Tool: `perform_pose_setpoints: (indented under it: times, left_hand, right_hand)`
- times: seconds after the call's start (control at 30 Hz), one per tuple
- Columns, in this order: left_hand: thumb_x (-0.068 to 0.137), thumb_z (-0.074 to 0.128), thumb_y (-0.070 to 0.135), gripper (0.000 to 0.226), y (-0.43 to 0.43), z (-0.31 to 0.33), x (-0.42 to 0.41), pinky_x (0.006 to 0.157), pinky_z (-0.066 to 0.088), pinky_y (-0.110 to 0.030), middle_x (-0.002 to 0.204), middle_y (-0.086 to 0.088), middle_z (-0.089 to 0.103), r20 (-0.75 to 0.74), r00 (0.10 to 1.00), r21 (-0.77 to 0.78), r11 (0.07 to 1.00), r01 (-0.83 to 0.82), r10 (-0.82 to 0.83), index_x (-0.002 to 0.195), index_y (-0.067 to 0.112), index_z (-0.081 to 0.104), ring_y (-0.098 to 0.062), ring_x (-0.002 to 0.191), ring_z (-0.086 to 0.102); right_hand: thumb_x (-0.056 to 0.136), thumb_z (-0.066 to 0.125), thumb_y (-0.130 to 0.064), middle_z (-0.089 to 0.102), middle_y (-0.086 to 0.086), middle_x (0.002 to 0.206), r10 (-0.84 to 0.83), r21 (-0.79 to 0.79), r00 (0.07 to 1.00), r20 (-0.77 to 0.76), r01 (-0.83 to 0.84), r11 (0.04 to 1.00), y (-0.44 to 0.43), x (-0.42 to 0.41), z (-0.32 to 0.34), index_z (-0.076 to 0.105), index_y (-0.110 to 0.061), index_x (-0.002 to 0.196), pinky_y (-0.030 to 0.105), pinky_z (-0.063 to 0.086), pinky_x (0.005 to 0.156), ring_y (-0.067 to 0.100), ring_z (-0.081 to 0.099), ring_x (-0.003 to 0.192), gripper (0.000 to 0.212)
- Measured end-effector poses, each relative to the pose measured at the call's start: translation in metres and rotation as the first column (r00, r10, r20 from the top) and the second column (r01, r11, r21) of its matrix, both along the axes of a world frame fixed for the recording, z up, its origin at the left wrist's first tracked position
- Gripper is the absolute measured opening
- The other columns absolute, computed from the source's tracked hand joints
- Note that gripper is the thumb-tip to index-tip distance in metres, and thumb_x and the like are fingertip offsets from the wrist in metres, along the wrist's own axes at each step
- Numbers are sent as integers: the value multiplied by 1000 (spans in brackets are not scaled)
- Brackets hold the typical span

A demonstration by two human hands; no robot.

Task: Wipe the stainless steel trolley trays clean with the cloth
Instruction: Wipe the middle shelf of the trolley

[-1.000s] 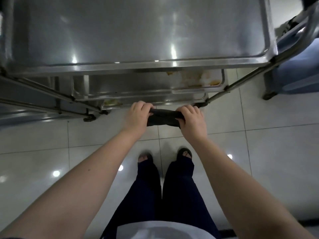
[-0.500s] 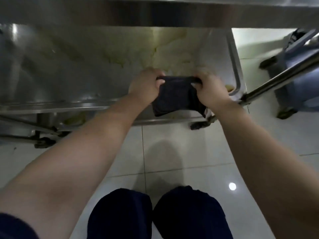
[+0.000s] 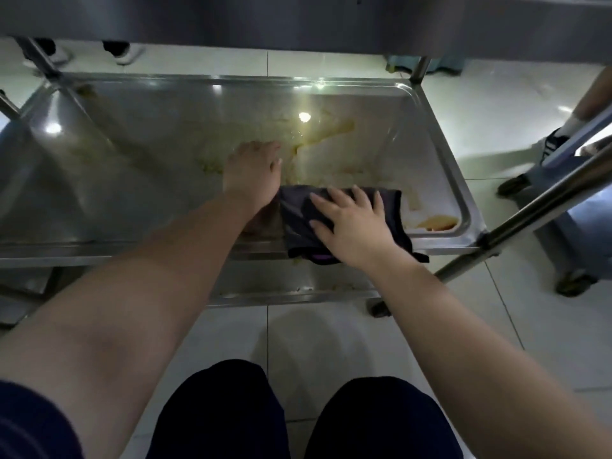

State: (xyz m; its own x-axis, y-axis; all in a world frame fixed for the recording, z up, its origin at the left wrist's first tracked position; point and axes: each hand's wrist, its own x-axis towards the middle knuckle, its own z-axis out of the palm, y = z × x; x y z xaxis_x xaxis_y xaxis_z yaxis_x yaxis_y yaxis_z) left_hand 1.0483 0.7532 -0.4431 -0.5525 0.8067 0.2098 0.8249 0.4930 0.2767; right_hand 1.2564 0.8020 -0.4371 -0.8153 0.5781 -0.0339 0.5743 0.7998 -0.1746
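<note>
— Where is the cloth?
— I see the dark cloth at the near edge of the stained tray, toward its right corner.
— And the hands?
— My right hand presses it with fingers spread. My left hand lies open just beside.
</note>
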Motion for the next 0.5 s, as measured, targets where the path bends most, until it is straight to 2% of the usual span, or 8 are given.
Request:
perform_pose_setpoints:
  times: [0.07,0.1,0.17,0.27,0.33,0.5]
  left_hand:
    - [102,38,31,43,1,-7,-17,110,26,-50,149,-9,42,-47,999,-117,993,-16,10,143,23,43,-32,140,31]
    - [103,35,33,45,2,-12,-24,114,17,-53,156,-6,33,-55,998,-166,986,-26,18,147,26,37,-32,146,20]
    - [103,28,37,50,2,-23,-36,116,5,-57,163,-2,17,-50,998,-213,976,-55,46,153,32,23,-32,149,6]
    - [103,22,38,54,3,-33,-42,115,0,-61,164,1,9,-41,998,-241,969,-48,40,155,35,9,-31,150,-2]
    - [103,20,38,54,5,-36,-43,115,0,-61,164,4,8,-48,998,-253,966,-46,35,155,35,6,-29,150,-4]
    - [103,14,40,53,8,-41,-47,115,-2,-58,165,5,2,-38,999,-283,958,-43,34,156,33,8,-28,150,-6]
  right_hand:
    - [95,20,-68,-3,-11,164,-12,-160,992,129,33,987,1,0,-10,4,-54,150,61,-16,113,34,-11,149,59]
    - [90,12,-76,-12,-14,163,-17,-172,988,156,44,984,5,-1,-16,-4,-58,147,62,-22,109,33,-19,148,62]
    - [77,-3,-85,-18,-14,162,-19,-90,984,179,36,995,10,-5,-26,-14,-62,142,64,-25,104,36,-23,146,70]
    - [67,-16,-87,-15,-11,163,-46,7,984,172,45,999,31,-33,-32,-15,-62,142,67,-24,103,39,-19,146,79]
    - [68,-14,-87,-11,-10,164,-84,20,982,167,82,996,58,-64,-32,-12,-61,143,68,-22,104,40,-15,147,79]
    - [87,8,-80,-8,-8,164,-157,-3,974,164,159,987,130,-151,-28,-3,-57,148,71,-20,105,41,-12,148,65]
